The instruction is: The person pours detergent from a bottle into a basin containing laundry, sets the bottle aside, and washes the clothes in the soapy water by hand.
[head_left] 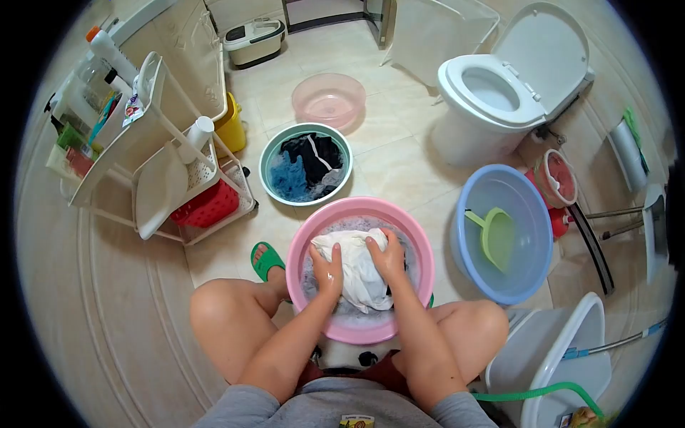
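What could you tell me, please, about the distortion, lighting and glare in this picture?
In the head view, a strong wide-angle curve bows the left wall within black corners; in the head view, light is bright, with soft shadows on the floor; in the head view, the left hand shows small wet highlights, and the white cloth looks fairly sharp.

Right slipper [431, 302] mostly hidden, grey shirt [310, 406] cut off

Single head-worn view, forward and steeply down, fairly near.
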### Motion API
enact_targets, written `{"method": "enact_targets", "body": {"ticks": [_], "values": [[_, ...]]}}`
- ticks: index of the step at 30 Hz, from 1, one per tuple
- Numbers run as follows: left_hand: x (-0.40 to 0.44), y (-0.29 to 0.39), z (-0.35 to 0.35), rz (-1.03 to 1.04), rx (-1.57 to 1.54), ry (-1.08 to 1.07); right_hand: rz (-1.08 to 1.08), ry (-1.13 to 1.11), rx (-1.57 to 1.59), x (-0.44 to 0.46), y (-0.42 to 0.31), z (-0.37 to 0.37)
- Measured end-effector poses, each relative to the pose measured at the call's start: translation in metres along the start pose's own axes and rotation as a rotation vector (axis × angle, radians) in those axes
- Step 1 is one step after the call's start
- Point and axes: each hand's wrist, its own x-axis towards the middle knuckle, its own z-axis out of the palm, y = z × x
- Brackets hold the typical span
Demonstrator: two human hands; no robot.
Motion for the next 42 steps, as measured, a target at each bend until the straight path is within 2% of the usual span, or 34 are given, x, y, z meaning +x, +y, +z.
{"method": "enact_targets", "body": {"ticks": [1,3,12,15,22,25,27,32,37,39,40,42], "values": [[0.002,-0.003,0.001,-0.001,0.002,0.003,0.000,-0.003,0.001,0.000,0.004,0.004],[0.003,-0.007,0.003,-0.131,0.009,-0.085,0.026,0.013,-0.061,0.000,0.010,0.010],[0.014,-0.015,0.016,-0.092,0.122,-0.090,0.046,0.044,-0.191,0.010,0.024,0.030],[0.016,-0.015,0.022,-0.141,0.165,-0.099,0.029,0.078,-0.250,0.012,0.025,0.037],[0.019,-0.010,0.028,-0.116,0.219,-0.143,0.185,-0.060,-0.425,0.025,0.012,0.036],[0.022,-0.010,0.030,-0.213,0.224,-0.207,0.211,-0.080,-0.478,0.028,0.016,0.038],[0.024,-0.019,0.034,-0.127,0.232,-0.190,0.184,-0.039,-0.467,0.030,0.019,0.040],[0.023,-0.025,0.040,-0.128,0.223,-0.172,0.225,-0.018,-0.465,0.032,0.022,0.044],[0.022,-0.024,0.036,-0.049,0.227,-0.155,0.160,-0.007,-0.445,0.030,0.021,0.035],[0.024,-0.037,0.033,-0.054,0.251,-0.177,0.232,-0.003,-0.235,0.032,0.032,0.032],[0.024,-0.033,0.028,-0.041,0.245,-0.170,0.219,0.005,-0.228,0.032,0.035,0.028],[0.023,-0.026,0.019,-0.007,-0.091,-0.148,0.181,0.009,-0.015,0.029,0.041,0.021]]}}
